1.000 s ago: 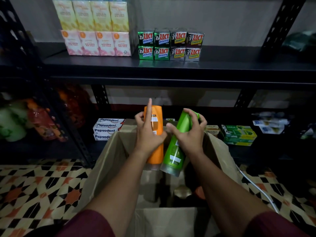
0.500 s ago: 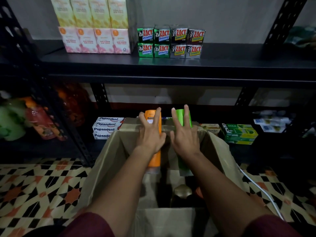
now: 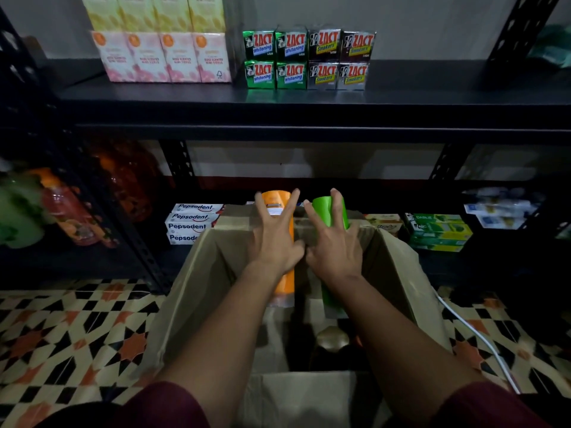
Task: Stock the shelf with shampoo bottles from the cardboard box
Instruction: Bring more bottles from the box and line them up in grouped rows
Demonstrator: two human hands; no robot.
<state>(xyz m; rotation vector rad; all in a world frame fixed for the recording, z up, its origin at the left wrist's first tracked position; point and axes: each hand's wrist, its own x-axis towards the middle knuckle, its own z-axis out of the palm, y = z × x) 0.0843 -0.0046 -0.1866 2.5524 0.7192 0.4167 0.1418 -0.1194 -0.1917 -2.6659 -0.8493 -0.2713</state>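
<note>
1. At the far left of the frame, blurred green and orange bottles (image 3: 52, 208) stand on a dark side rack; their labels cannot be read.
2. In the upper left, pink tissue boxes (image 3: 165, 57) sit in a row on the upper shelf (image 3: 432, 97), with pale yellow boxes (image 3: 154, 12) stacked on top of them.
3. Just right of those, upper centre, Zact toothpaste boxes (image 3: 309, 58) are stacked two high, green ones to the left and grey ones to the right.
4. On the lower shelf, left of centre, Pepsodent boxes (image 3: 191, 222) lie in a stack just beside the far left corner of the cardboard box (image 3: 197, 273).
5. The cardboard box stands open on the patterned tiled floor (image 3: 61, 335), filling the lower centre of the frame; a dark rounded cap (image 3: 332, 339) shows deep inside it.
6. The left hand (image 3: 275, 242) holds the orange shampoo bottle (image 3: 285, 282) upright over the box, its fingers spread along the bottle's near side and its grip clamped on it; the bottle's top reaches the level of the lower shelf.
7. Just beside it, the right hand (image 3: 335, 247) holds the green shampoo bottle (image 3: 321, 208) the same way, fingers splayed over the bottle and grip clamped on it. The two hands nearly touch at the thumbs.
8. Right of centre on the lower shelf lie green toothpaste boxes (image 3: 438, 231), with blue-and-white packets (image 3: 500, 208) further right.
9. A white cable (image 3: 482, 338) runs across the floor at the lower right.
10. Dark red sleeves (image 3: 160, 406) show at the bottom edge.
</note>
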